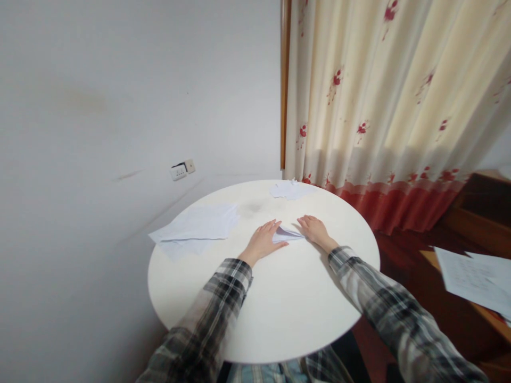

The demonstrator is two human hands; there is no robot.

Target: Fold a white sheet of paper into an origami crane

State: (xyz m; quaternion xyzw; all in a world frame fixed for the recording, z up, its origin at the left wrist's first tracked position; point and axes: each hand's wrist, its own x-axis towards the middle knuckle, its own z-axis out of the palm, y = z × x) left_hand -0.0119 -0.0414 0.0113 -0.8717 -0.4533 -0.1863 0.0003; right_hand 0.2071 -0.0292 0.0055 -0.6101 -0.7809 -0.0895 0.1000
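A small folded sheet of white paper (288,234) lies on the round white table (279,298), its layers slightly raised on the left side. My left hand (263,242) holds its left end, with the thumb on the near side and the fingers on the far side. At the paper's right end rests my right hand (315,231), its fingers stretched out flat and touching the edge. The parts of the paper beneath both hands are hidden.
A loose stack of white paper (199,222) lies at the table's left, and a small pile of paper pieces (289,189) at its far edge. A wall socket (178,172) is beyond. A floral curtain (367,106) hangs behind; written sheets (471,276) lie on wooden furniture at right.
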